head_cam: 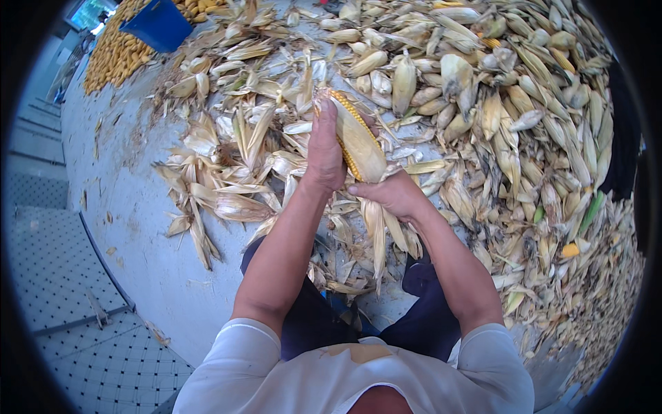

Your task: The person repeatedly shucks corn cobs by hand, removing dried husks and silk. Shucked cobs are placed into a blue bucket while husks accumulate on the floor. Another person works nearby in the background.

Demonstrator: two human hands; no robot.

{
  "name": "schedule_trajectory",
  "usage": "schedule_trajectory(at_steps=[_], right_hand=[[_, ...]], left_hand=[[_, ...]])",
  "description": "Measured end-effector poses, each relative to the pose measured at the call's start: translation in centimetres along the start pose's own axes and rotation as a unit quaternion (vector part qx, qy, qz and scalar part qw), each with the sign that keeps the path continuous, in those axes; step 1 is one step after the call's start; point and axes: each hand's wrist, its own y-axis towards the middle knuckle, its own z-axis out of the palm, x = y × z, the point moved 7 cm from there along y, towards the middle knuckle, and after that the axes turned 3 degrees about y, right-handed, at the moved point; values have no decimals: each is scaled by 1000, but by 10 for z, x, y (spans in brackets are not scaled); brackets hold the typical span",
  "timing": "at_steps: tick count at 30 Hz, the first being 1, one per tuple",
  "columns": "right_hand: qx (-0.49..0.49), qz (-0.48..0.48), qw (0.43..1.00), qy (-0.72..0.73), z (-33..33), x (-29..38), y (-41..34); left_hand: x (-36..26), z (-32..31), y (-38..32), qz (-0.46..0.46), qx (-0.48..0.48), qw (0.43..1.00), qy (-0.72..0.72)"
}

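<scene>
Both hands hold one ear of corn (360,135), its yellow kernels bare along two sides and a strip of pale husk still over the middle. My left hand (327,145) lies along the ear's left side, thumb near the silk end at the top. At the lower end, my right hand (395,192) grips the base, with the thumb across it. Peeled husk leaves (376,227) hang below the right hand. Some fingers are hidden behind the ear.
Loose husks (238,202) lie on the concrete floor in front and to the left. A large heap of unhusked corn (486,103) spreads on the right. Husked yellow ears (116,59) are piled at the far left, beside a blue plastic bucket (161,26). Patterned tiles (114,357) lie lower left.
</scene>
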Motion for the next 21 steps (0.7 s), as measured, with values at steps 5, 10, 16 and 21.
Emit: schedule_trajectory(at_steps=[5,10,16,21], right_hand=[[18,-8,995,-94,12,6,-7],[245,-45,812,-528,45,-20,-38],[-290,-19,942,167,-75,27,24],[15,-126,990,54,40,45,111]], left_hand=[[-18,-4,-6,-1,-19,998,52],[-28,-27,-8,-126,66,957,253],[-80,-78,-15,65,-137,987,-57],[-78,-77,-15,180,-146,967,-107]])
